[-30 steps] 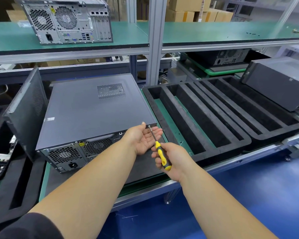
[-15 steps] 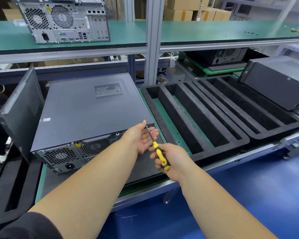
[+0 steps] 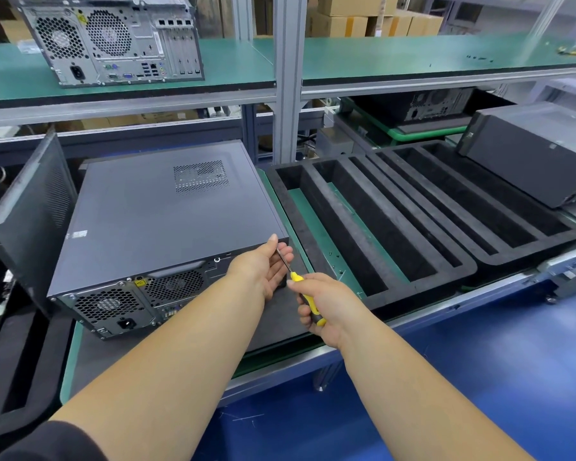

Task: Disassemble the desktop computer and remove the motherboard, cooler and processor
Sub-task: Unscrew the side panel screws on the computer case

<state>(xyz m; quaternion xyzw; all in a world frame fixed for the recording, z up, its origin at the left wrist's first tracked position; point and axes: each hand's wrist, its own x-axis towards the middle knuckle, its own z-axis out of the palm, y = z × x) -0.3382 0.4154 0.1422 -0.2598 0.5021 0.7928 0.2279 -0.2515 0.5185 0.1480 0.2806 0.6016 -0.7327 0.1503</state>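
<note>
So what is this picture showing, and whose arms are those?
Those arms belong to a person wearing a camera on their head, so you see what they see. The right hand grips a yellow-and-black-handled screwdriver. Its metal shaft lies against the fingers of the open left hand, at the back corner of a dark grey metal computer case lying on its side on a green workbench. Beside it sits a black foam tray with long empty slots. Another silver-backed computer stands on the shelf above.
</note>
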